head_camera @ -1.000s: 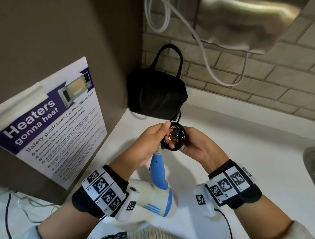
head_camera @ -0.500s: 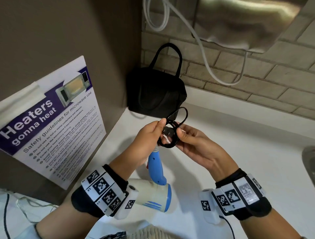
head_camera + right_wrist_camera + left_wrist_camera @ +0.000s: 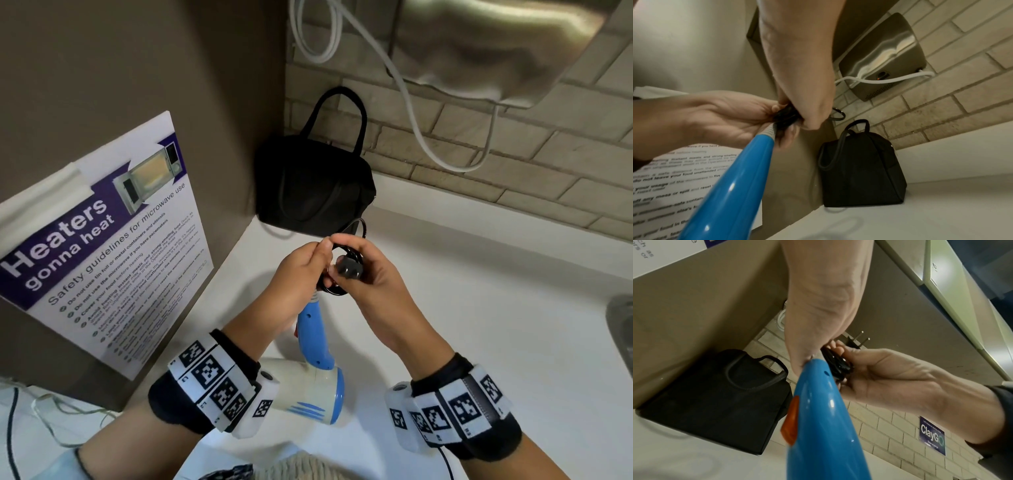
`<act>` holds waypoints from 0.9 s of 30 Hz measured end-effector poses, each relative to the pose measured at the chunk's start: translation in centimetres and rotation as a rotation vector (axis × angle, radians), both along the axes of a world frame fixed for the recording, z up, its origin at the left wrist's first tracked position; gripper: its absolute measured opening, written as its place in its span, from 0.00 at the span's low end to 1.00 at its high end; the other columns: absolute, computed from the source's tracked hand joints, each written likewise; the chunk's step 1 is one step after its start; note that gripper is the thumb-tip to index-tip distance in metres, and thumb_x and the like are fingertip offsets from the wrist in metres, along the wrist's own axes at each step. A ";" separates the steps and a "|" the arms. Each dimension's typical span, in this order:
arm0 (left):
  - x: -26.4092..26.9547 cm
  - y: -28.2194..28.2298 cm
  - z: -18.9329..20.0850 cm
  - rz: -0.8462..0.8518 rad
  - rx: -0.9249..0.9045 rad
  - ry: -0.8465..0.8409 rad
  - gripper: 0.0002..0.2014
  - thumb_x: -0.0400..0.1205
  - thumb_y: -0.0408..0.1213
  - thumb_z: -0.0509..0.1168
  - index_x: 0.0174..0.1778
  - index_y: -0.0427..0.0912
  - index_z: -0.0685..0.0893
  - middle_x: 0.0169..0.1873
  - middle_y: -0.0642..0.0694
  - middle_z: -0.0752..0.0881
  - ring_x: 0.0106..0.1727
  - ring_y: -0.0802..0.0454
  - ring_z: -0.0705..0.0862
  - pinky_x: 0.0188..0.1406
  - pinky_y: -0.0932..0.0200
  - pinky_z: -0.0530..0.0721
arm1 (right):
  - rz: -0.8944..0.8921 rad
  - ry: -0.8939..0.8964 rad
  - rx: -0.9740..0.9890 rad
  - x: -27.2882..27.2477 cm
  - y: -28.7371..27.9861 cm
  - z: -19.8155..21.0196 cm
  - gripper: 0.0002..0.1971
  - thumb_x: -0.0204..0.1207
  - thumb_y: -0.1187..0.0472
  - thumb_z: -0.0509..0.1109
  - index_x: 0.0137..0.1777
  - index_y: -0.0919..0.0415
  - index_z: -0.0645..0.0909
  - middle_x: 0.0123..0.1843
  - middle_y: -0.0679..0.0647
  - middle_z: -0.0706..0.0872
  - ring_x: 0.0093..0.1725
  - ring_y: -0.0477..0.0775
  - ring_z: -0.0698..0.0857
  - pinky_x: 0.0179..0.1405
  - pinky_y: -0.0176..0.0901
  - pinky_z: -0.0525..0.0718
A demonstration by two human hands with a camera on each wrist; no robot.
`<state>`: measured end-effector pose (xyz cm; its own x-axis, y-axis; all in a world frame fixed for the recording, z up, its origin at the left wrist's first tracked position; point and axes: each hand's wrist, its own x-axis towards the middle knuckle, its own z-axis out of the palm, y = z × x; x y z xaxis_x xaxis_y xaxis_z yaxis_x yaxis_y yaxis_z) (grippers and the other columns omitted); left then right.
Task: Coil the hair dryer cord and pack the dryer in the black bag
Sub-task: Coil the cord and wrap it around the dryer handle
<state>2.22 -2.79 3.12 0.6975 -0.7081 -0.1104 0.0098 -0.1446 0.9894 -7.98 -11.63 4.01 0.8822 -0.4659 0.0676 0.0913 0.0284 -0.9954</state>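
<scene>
The hair dryer hangs above the white counter, its white body [image 3: 301, 390] low and its blue handle [image 3: 315, 342] pointing up. At the handle's top the black cord [image 3: 337, 291] is wound into a small coil. My left hand [image 3: 301, 274] grips that coil beside the handle end. My right hand [image 3: 373, 277] pinches the plug [image 3: 347, 269] against the coil; a short loop [image 3: 359, 226] sticks out behind. In the left wrist view the plug's prongs [image 3: 858, 341] point up. The black bag [image 3: 311, 185] stands zipped in the corner, behind the hands.
A microwave safety poster [image 3: 102, 246] leans on the left wall. On the brick wall hangs a metal hand dryer [image 3: 496, 44] with a white cable [image 3: 411, 113] looping down. A sink edge [image 3: 620, 329] shows at far right. Thin cables [image 3: 44, 421] lie at bottom left.
My right hand has come back onto the coil and closed over the plug. The large loose loop above the hands has shrunk to a short one.
</scene>
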 end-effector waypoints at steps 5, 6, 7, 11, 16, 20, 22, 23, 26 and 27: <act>-0.3 -0.1 0.1 0.011 -0.004 -0.022 0.22 0.87 0.52 0.50 0.43 0.38 0.80 0.27 0.49 0.79 0.34 0.53 0.79 0.50 0.54 0.80 | -0.126 0.045 -0.130 0.0 0.3 0.3 0.05 0.81 0.67 0.65 0.49 0.60 0.82 0.39 0.54 0.85 0.43 0.51 0.84 0.48 0.39 0.81; -0.3 -0.1 0.0 0.017 -0.010 -0.014 0.22 0.87 0.53 0.51 0.41 0.40 0.78 0.26 0.50 0.78 0.35 0.53 0.78 0.49 0.55 0.79 | -0.141 0.067 -0.172 -0.3 0.2 0.2 0.06 0.81 0.66 0.65 0.46 0.57 0.82 0.41 0.51 0.86 0.46 0.49 0.84 0.50 0.39 0.80; -0.1 0.0 -0.1 0.028 -0.012 -0.004 0.21 0.87 0.53 0.51 0.38 0.42 0.77 0.25 0.51 0.78 0.35 0.53 0.78 0.48 0.56 0.78 | -0.155 0.077 -0.194 -0.8 0.2 0.0 0.07 0.81 0.66 0.66 0.44 0.55 0.82 0.44 0.48 0.87 0.49 0.46 0.84 0.52 0.39 0.79; 0.9 0.2 -0.9 0.091 -0.066 0.120 0.20 0.87 0.51 0.53 0.34 0.44 0.74 0.23 0.53 0.75 0.30 0.55 0.77 0.46 0.57 0.79 | -0.206 -0.087 0.009 -3.0 -0.1 0.2 0.06 0.80 0.56 0.64 0.43 0.53 0.79 0.56 0.51 0.89 0.66 0.50 0.83 0.66 0.46 0.77; 1.5 0.3 -1.0 0.088 -0.214 0.377 0.18 0.88 0.47 0.55 0.34 0.42 0.73 0.23 0.53 0.71 0.24 0.58 0.73 0.30 0.67 0.80 | -0.306 -0.284 0.432 -6.5 -1.6 0.7 0.05 0.80 0.59 0.60 0.48 0.58 0.76 0.36 0.55 0.82 0.55 0.62 0.88 0.58 0.52 0.85; 0.8 0.1 -0.8 0.019 -0.205 0.270 0.18 0.88 0.47 0.53 0.35 0.42 0.72 0.24 0.53 0.69 0.24 0.58 0.71 0.38 0.64 0.82 | -0.431 -0.213 0.546 -8.4 -2.7 -1.5 0.08 0.84 0.66 0.58 0.48 0.57 0.77 0.41 0.57 0.83 0.54 0.60 0.89 0.54 0.46 0.87; 0.8 0.1 -1.0 0.031 -0.177 0.221 0.18 0.88 0.48 0.53 0.35 0.42 0.72 0.25 0.53 0.68 0.25 0.58 0.71 0.44 0.59 0.82 | -0.444 -0.086 0.527 -9.2 -3.0 -2.4 0.03 0.76 0.67 0.67 0.44 0.60 0.82 0.46 0.59 0.87 0.55 0.57 0.88 0.49 0.39 0.87; 0.9 0.2 -1.0 0.047 -0.169 0.221 0.18 0.88 0.48 0.53 0.35 0.43 0.72 0.25 0.53 0.69 0.25 0.58 0.71 0.46 0.58 0.82 | -0.417 -0.021 0.501 -9.7 -3.1 -2.6 0.02 0.69 0.65 0.75 0.41 0.61 0.85 0.48 0.59 0.89 0.55 0.56 0.89 0.47 0.37 0.87; 1.4 0.4 -1.4 0.065 -0.165 0.230 0.18 0.87 0.49 0.54 0.35 0.43 0.73 0.25 0.53 0.69 0.25 0.58 0.71 0.47 0.57 0.81 | -0.240 0.218 0.316 -11.0 -3.1 -2.8 0.20 0.46 0.54 0.89 0.37 0.61 0.89 0.54 0.60 0.91 0.53 0.55 0.90 0.44 0.36 0.87; 1.5 0.4 -1.5 0.061 -0.161 0.226 0.18 0.87 0.49 0.54 0.34 0.43 0.73 0.25 0.53 0.69 0.25 0.58 0.71 0.46 0.57 0.80 | -0.170 0.301 0.261 -11.1 -3.1 -2.8 0.21 0.48 0.54 0.88 0.38 0.62 0.88 0.54 0.62 0.91 0.51 0.56 0.91 0.44 0.36 0.87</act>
